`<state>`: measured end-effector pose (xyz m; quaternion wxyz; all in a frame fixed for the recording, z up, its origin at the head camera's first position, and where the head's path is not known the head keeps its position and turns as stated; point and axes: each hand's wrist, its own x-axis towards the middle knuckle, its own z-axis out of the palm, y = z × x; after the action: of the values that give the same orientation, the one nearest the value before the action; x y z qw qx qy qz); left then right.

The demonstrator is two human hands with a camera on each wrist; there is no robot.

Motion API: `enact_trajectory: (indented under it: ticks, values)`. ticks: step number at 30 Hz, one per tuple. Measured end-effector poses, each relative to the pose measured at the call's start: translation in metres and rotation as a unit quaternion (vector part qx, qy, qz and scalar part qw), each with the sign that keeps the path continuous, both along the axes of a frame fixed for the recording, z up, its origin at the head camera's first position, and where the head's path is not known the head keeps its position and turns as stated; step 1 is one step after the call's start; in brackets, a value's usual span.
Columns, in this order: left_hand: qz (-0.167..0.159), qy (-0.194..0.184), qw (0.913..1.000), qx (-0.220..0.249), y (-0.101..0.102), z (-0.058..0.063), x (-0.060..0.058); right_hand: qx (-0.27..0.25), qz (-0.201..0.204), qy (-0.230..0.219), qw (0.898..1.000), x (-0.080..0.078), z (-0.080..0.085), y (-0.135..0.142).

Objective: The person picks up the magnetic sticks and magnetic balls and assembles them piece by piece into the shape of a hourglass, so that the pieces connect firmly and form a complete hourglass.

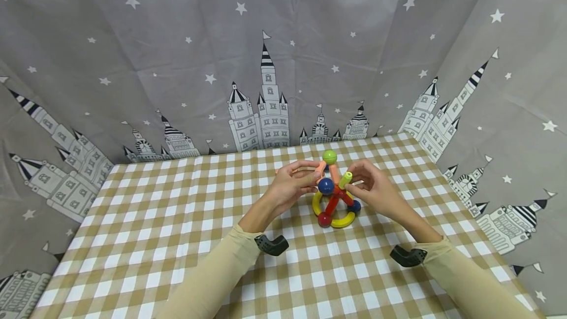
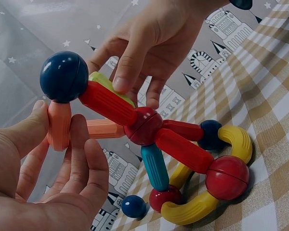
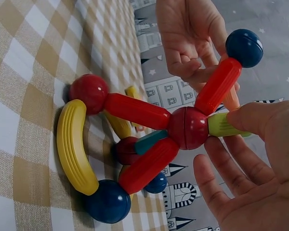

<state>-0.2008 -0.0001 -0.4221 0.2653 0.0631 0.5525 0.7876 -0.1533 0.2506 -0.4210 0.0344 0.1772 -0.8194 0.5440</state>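
Observation:
A toy of magnetic rods and balls stands on the table. Curved yellow rods [image 1: 343, 222] and balls form its round base. Straight red rods [image 3: 138, 111] and a teal rod [image 2: 154, 167] rise to a central red ball [image 2: 143, 126]. My left hand [image 1: 290, 183] pinches an orange rod [image 2: 60, 120] between thumb and fingers, directly under the upper blue ball [image 2: 63, 77]. A red rod joins that ball to the central one. From the opposite side, my right hand [image 1: 376, 188] pinches a lime-green rod [image 3: 221, 125], whose end meets the central ball.
A green ball [image 1: 330, 156] shows behind the toy in the head view, with another orange rod [image 1: 334, 175] below it. A lower blue ball [image 2: 134, 206] appears beyond the base. The checked tablecloth [image 1: 199, 240] reaches a grey castle-print curtain [image 1: 199, 38].

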Motion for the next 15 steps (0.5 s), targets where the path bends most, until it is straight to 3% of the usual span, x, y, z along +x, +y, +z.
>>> enact_trajectory:
  ticks: [15]
  values:
    - [0.000,-0.004,1.0000,0.002,0.0006,-0.0012,-0.0006,-0.003,-0.008,-0.008,1.000,-0.0007,-0.0022,-0.0014]
